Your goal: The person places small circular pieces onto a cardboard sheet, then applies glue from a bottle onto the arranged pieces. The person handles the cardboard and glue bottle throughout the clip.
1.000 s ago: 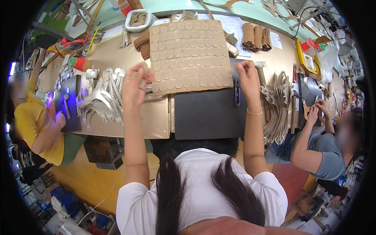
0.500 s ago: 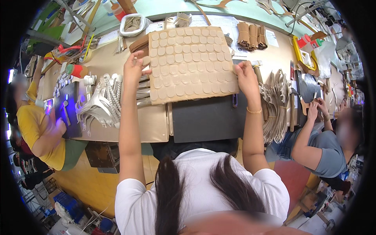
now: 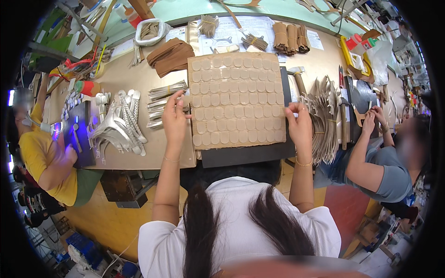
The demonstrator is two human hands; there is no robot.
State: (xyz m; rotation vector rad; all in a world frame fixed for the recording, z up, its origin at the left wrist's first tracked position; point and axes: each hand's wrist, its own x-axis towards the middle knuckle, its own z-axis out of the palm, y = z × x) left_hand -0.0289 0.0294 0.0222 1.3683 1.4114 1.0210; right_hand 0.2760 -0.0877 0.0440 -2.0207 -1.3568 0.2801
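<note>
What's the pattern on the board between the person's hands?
Rows of rounded beige pieces on a tan board, seen best in the head view.

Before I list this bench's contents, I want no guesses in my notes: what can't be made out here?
All in the head view:
Black mat: mostly covered by the tan board.
Strap bundle: overlapping straps prevent a count.
White paper: small print too small, partly covered by a grey strip bundle.
Brown piece: cut off by the top edge.
</note>
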